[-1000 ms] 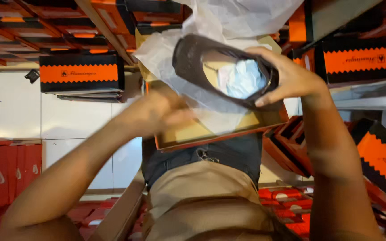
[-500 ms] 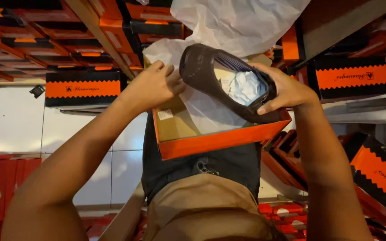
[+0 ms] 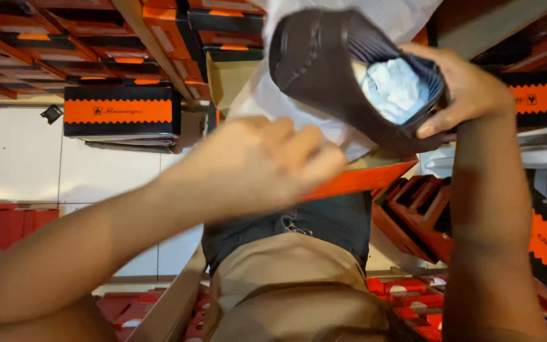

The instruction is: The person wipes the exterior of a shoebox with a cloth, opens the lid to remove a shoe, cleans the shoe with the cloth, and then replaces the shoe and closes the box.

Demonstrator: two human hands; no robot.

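Head view: right hand (image 3: 470,95) grips the dark shoe (image 3: 330,69) at its heel, above the orange box (image 3: 362,178); left hand (image 3: 254,164) blurred, fingers curled, grasp unclear. Shoe looks light, supple; heel rim suits holding.

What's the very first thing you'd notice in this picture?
Your eye lands first on the dark shoe at the top, stuffed with pale blue paper and held by the right hand. Just below it, in the middle, the blurry left hand reaches over white wrapping paper in an orange box. On the left sits a black and orange shoebox.
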